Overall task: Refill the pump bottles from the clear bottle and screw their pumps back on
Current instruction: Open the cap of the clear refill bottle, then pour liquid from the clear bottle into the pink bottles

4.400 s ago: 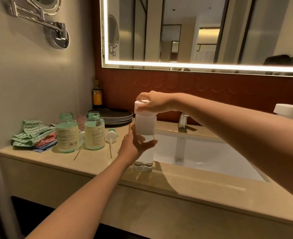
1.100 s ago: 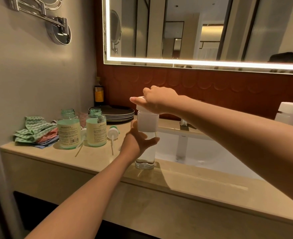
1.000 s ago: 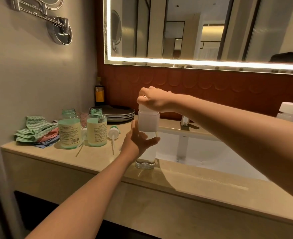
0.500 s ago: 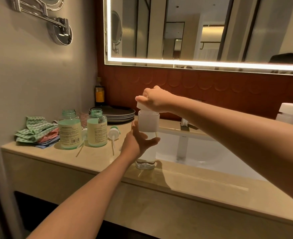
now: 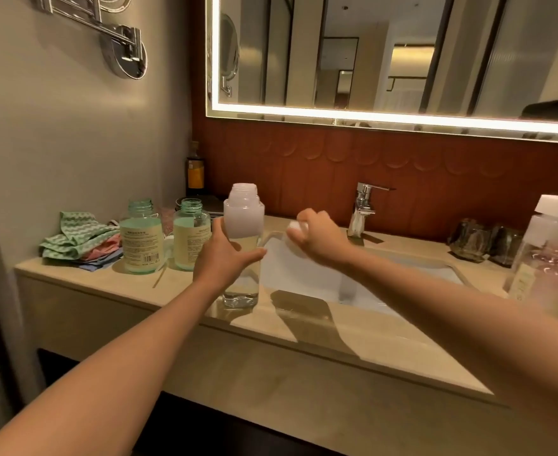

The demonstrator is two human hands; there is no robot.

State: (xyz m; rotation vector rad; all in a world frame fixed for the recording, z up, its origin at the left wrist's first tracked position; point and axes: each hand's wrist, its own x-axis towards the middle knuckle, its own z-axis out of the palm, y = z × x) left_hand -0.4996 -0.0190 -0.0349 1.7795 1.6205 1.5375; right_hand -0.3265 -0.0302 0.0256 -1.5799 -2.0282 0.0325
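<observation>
The clear bottle (image 5: 242, 245) stands upright on the counter (image 5: 303, 327), at the front left corner of the sink (image 5: 353, 284). Its neck is bare and its frosted upper part sits above a clear lower part. The left hand (image 5: 225, 255) is wrapped around the middle of the bottle, thumb on the side facing the sink. The right hand (image 5: 317, 238) is over the sink, just right of the bottle and apart from it, with its fingers closed on a white cap (image 5: 295, 227).

Left of the sink, past the clear bottle, two green pump bottles (image 5: 142, 238) (image 5: 190, 236) stand side by side with open necks, each partly filled and carrying a pale label. Further left of them lies a pile of folded cloths (image 5: 80, 241). Behind the pump bottles, against the red wall, is a dark bottle with a yellow label (image 5: 195, 169). The tap (image 5: 364, 205) stands behind the sink. Right of the sink are dark glasses (image 5: 478, 238) and a bottle with a white cap (image 5: 547, 232).
</observation>
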